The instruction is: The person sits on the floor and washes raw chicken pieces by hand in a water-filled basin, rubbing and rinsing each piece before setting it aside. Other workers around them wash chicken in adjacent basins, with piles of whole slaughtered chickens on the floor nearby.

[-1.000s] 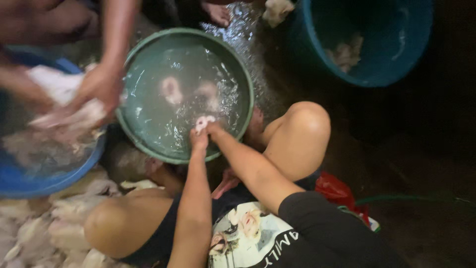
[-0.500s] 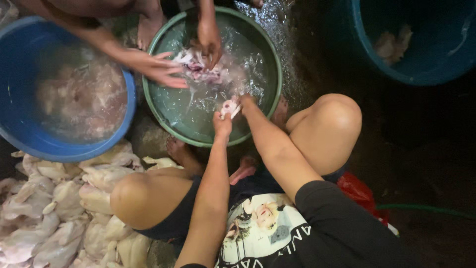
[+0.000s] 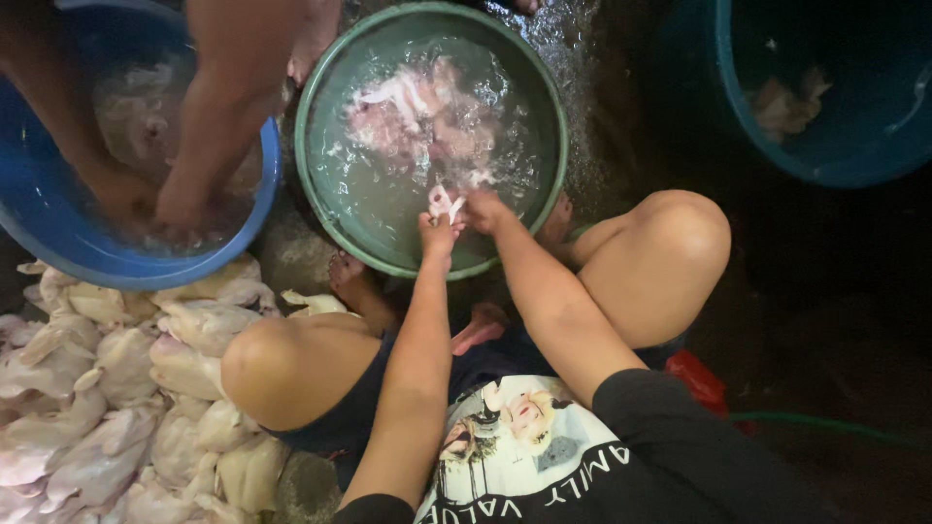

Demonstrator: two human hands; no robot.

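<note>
I squat over a round green basin (image 3: pixel 320 209) of water with pale pink pieces of raw meat (image 3: pixel 408 112) floating in it. My left hand (image 3: pixel 437 233) and my right hand (image 3: pixel 482 211) meet at the basin's near edge, both gripping one small pink piece of meat (image 3: pixel 445 202) between them just above the water. My bare knees flank my arms.
Another person's two arms (image 3: pixel 209 126) reach into a blue basin (image 3: pixel 58 257) of water at the left. A pile of plucked raw chickens (image 3: pixel 126 388) lies on the floor at lower left. A dark blue tub (image 3: pixel 825 160) stands at upper right. A green hose (image 3: pixel 825 424) crosses the wet floor.
The other person's hands have left the green basin and now sit in the blue basin. My hands stay at the green basin's near edge on the small piece.
</note>
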